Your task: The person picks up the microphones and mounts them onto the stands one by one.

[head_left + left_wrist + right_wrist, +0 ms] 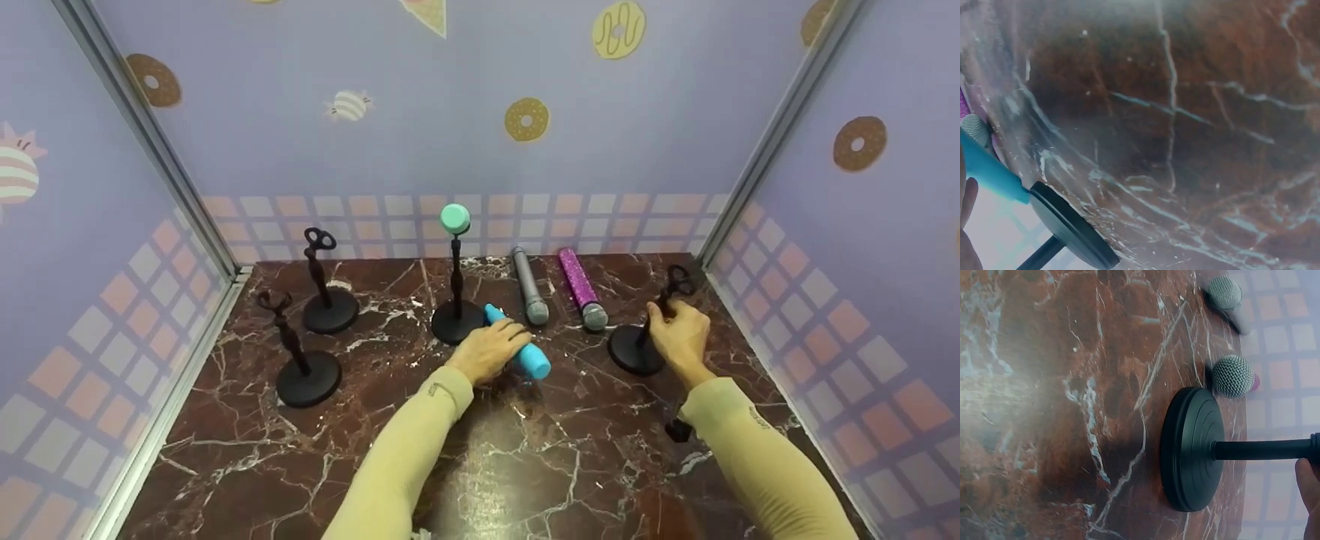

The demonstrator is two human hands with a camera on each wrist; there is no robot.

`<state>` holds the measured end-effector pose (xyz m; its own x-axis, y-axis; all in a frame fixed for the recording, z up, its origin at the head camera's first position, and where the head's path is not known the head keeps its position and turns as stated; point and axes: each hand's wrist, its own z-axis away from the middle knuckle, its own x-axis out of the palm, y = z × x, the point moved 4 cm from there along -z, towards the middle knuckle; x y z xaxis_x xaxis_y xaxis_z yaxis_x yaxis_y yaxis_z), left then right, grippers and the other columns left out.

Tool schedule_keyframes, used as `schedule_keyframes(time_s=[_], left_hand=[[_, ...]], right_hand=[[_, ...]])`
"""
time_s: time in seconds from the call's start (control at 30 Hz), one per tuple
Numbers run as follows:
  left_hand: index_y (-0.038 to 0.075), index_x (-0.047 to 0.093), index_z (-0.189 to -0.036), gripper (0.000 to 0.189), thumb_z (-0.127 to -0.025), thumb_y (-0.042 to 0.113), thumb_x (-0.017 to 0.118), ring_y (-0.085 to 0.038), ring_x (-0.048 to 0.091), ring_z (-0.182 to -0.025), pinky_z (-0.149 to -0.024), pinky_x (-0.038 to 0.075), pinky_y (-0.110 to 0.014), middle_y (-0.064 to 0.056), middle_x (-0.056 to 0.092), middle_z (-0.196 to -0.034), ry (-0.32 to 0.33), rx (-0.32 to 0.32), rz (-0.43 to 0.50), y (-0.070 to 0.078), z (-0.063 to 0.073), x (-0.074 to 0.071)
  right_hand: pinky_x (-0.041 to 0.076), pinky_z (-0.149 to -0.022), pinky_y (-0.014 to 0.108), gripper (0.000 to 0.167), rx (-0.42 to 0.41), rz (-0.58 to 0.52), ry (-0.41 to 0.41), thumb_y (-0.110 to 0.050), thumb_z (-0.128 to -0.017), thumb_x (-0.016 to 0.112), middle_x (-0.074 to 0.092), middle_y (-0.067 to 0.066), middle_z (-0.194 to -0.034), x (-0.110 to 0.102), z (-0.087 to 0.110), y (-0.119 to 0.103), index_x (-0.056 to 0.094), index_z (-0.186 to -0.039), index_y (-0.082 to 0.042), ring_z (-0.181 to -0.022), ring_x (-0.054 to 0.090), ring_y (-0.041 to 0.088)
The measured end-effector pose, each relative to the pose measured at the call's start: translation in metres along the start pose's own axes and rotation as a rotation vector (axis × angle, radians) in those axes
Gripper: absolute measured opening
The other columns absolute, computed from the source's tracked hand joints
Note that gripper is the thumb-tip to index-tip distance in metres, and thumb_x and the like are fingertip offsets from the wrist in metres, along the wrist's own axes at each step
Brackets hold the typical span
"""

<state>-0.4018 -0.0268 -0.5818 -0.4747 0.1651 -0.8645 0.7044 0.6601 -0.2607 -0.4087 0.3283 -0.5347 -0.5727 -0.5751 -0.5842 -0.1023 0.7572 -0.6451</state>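
My left hand (491, 350) grips a light blue microphone (535, 361) lying on the table just right of the middle stand. In the left wrist view the blue microphone (991, 171) reaches to the edge of a stand's round base (1075, 228). With my right hand (681, 334) I hold the upper post of a black microphone stand (636, 351) at the right. Its base (1193, 450) rests on or close over the table in the right wrist view. A grey microphone (527, 289) and a glittery purple microphone (577, 279) lie between my hands, farther back.
The middle stand (457, 319) holds a mint-green microphone (454, 218). Two more black stands with bare holders, a rear one (330, 309) and a nearer one (308, 379), stand at the left. Patterned panels (420, 135) enclose the marble table (247, 457) at the back and sides.
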Motion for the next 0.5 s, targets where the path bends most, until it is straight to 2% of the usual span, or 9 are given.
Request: schedule_keyframes(time_s=[0.1, 0.23, 0.33, 0.5], left_hand=[[0.017, 0.071, -0.138, 0.056, -0.087, 0.009, 0.092, -0.023, 0.072, -0.133, -0.091, 0.070, -0.035, -0.003, 0.076, -0.140, 0.023, -0.054, 0.057, -0.001, -0.002, -0.008], [0.012, 0.069, -0.140, 0.066, -0.080, -0.002, 0.092, -0.027, 0.070, -0.135, -0.093, 0.070, -0.039, -0.007, 0.074, -0.141, 0.038, -0.181, 0.182, -0.002, -0.003, -0.015], [0.010, 0.068, -0.140, 0.060, -0.085, -0.004, 0.088, -0.028, 0.069, -0.136, -0.097, 0.070, -0.042, -0.009, 0.073, -0.141, 0.068, -0.261, 0.266, -0.005, -0.002, -0.019], [0.008, 0.069, -0.138, 0.045, -0.095, 0.001, 0.083, -0.031, 0.070, -0.133, -0.111, 0.064, -0.044, -0.013, 0.073, -0.137, 0.147, -0.318, 0.351, -0.008, -0.001, -0.028]], right_hand=[[0.059, -0.097, 0.067, 0.025, 0.007, -0.007, -0.012, -0.019, -0.102, 0.078, 0.083, 0.030, -0.101, 0.000, 0.002, 0.000, 0.082, -0.103, 0.005, -0.101, 0.079, 0.055], [0.059, -0.100, 0.066, 0.024, 0.007, -0.025, -0.028, -0.019, -0.103, 0.078, 0.083, 0.029, -0.104, 0.000, 0.004, -0.001, 0.083, -0.107, 0.004, -0.106, 0.079, 0.055], [0.060, -0.099, 0.066, 0.023, -0.008, -0.038, -0.034, -0.018, -0.103, 0.078, 0.084, 0.029, -0.106, -0.001, 0.005, -0.003, 0.083, -0.110, 0.003, -0.107, 0.079, 0.055], [0.061, -0.099, 0.066, 0.023, -0.018, -0.058, -0.044, -0.016, -0.104, 0.078, 0.084, 0.029, -0.109, 0.001, 0.008, -0.005, 0.083, -0.115, 0.003, -0.107, 0.080, 0.054]])
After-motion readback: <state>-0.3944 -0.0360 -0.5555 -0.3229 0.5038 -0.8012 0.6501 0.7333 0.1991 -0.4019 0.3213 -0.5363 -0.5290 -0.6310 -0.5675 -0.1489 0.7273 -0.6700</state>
